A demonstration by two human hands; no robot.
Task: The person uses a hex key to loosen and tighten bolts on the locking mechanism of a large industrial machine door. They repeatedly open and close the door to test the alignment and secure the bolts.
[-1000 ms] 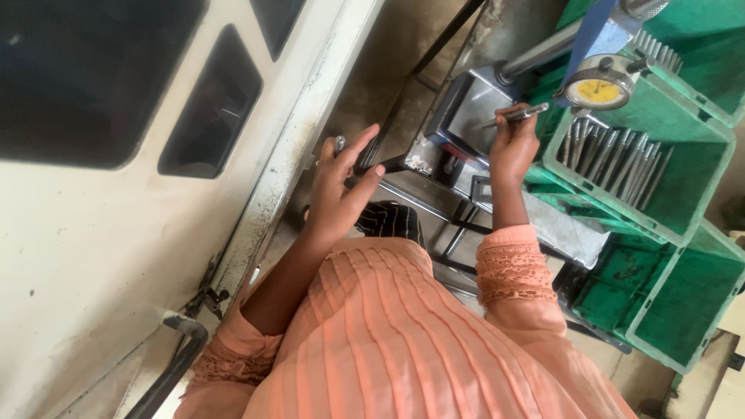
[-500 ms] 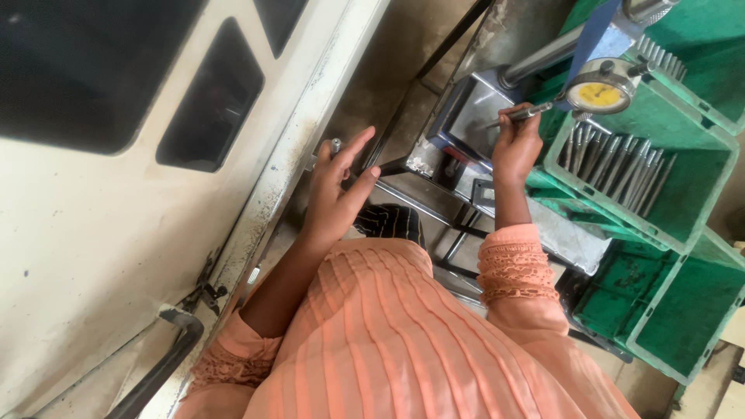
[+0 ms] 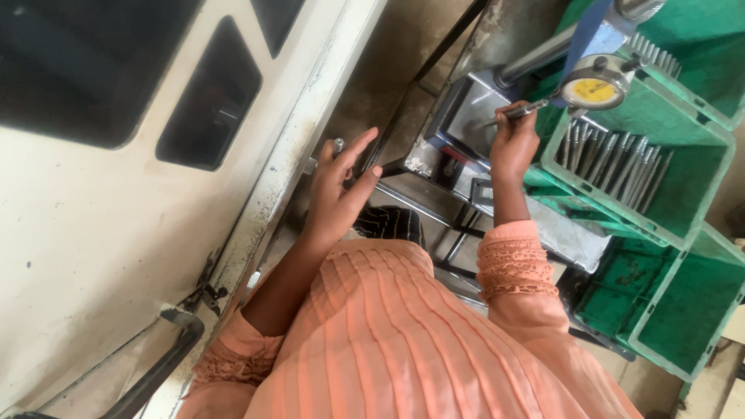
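Presently, right hand (image 3: 512, 143) pinches a slim silver metal pin (image 3: 518, 112) at seven o'clock of the round yellow-faced dial gauge (image 3: 594, 87); left hand (image 3: 337, 194), fingers spread, touches a small grey metal stud (image 3: 337, 144); loose pinch risks dropping pin.

I see no packages, labels or signs; only one readout: a round dial gauge (image 3: 594, 87), yellow face, metal rim, upper right
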